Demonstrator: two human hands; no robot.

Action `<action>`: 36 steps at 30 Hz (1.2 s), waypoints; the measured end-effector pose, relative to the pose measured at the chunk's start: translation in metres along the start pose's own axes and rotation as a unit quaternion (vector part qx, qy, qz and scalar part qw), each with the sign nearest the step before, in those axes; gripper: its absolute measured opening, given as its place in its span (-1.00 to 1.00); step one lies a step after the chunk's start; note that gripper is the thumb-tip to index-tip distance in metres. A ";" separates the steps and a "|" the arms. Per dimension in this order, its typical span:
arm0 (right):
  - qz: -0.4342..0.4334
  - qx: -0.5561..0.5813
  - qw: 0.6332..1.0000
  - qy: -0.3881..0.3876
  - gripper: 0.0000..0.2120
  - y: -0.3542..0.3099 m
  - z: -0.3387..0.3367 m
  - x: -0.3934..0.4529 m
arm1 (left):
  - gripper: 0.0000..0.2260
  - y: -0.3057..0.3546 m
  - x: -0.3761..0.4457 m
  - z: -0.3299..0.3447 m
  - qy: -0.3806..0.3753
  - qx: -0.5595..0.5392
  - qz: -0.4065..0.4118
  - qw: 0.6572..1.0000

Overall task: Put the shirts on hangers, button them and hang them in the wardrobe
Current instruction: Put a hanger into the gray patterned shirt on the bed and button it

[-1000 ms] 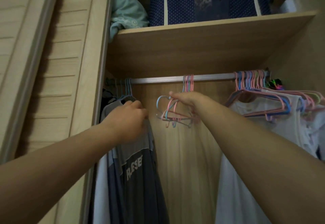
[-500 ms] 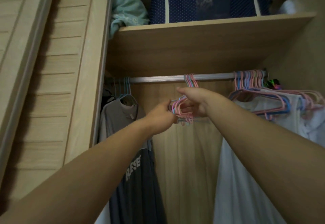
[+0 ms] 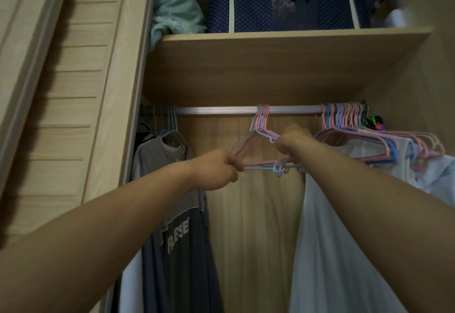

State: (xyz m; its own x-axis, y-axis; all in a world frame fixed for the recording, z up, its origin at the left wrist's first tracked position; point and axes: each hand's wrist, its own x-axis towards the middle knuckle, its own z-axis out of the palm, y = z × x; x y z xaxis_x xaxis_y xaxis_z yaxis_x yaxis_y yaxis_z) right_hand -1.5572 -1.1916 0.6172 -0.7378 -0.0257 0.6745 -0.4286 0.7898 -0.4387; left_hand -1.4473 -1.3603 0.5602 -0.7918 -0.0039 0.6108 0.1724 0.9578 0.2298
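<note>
Up at the silver rail, both hands grip a bunch of empty pink-and-blue hangers hooked on it. Left hand pinches the left corner; right hand curls round the right shoulder.

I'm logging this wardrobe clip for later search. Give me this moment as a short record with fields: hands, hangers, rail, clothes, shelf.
left hand: left hand pinches the left corner of the empty hangers
right hand: right hand grips their right side
hangers: pink and blue bunch, hooks on the rail
clothes: grey shirt hangs at left, white garments at right
shelf: shelf carries a navy storage bag and teal cloth
</note>
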 end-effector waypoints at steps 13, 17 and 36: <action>-0.089 -0.162 0.981 0.062 -0.63 0.001 0.004 0.007 | -0.79 -0.030 -0.017 -0.029 0.020 0.084 -0.052 0.995; -0.064 -0.087 0.990 0.096 -0.65 0.011 0.000 0.013 | -0.79 -0.033 -0.021 -0.031 0.019 0.103 -0.050 0.993; -0.113 -0.146 0.975 0.120 -0.69 0.046 -0.017 -0.004 | -0.84 -0.002 -0.018 -0.005 0.009 0.110 -0.038 0.993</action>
State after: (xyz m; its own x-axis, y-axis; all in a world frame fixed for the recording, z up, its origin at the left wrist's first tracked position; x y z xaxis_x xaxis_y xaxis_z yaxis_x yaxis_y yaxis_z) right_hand -1.5646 -1.1443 0.6043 -0.4832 -0.1039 0.8693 -0.3739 0.9223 -0.0976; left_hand -1.4301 -1.3632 0.5524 -0.7862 -0.0817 0.6126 -0.0208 0.9942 0.1060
